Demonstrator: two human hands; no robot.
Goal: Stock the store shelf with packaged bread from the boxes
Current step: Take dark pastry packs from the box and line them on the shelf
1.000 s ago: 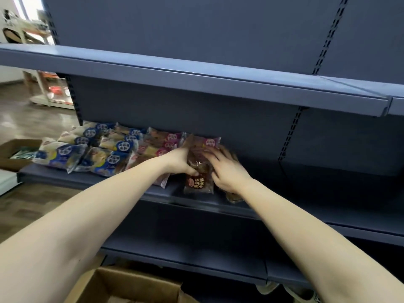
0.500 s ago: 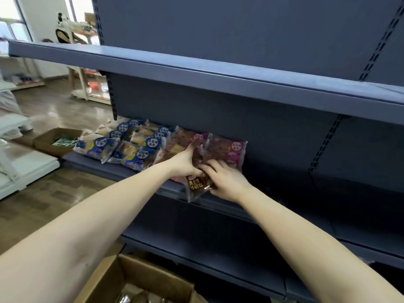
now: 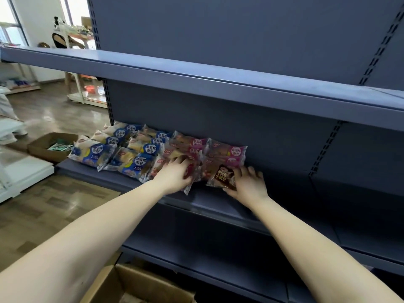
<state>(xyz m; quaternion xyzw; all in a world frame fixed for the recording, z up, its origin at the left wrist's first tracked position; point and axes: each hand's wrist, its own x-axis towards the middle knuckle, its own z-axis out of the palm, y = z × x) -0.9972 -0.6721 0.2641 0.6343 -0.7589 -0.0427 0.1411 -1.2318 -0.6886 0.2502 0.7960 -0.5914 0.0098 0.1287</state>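
Head view: the shelf is a dark blue board at mid height, with packaged bread at its left end. Blue packets lie overlapping in 2 columns at the far left, leaning back toward the rear panel. Just right of them, pink packets lie in 2 more columns in the same way, touching the blue ones.

The left hand reaches in over the shelf edge. Its fingers are curled over the front pink packet, which stands tilted at the front of the left pink column, and they grip it.

The right hand is beside it at the right end of the row. It pinches a brown packet between the thumb below and the fingers behind. The packet is tilted, with its label facing the camera. It sits in front of the right pink column, touching it, with its lower corner near the shelf board.

The top shelf runs across above. A box stands open at the bottom, below the forearms. Another open carton sits on the wooden floor left of the shelf, with green items inside.
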